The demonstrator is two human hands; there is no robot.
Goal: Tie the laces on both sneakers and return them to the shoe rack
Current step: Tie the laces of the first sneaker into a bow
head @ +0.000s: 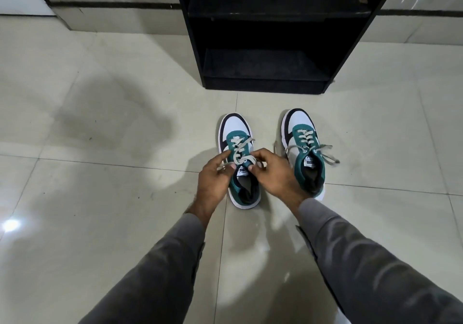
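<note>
Two green, white and black sneakers stand side by side on the tiled floor, toes pointing at the rack. Over the left sneaker (235, 128), my left hand (213, 181) pinches one grey lace end near the tongue, and my right hand (275, 173) pinches the other lace end beside it. The laces (239, 148) cross between my fingers. The right sneaker (303, 133) sits untouched, its loose laces (325, 153) splayed out to both sides. The black shoe rack (265, 83) stands just beyond the shoes, its shelves bare.
Glossy cream floor tiles (100, 173) spread all around, with a bright light reflection at the left. A tiled wall base with a dark strip (112, 4) runs behind the rack. My grey sleeves fill the lower frame.
</note>
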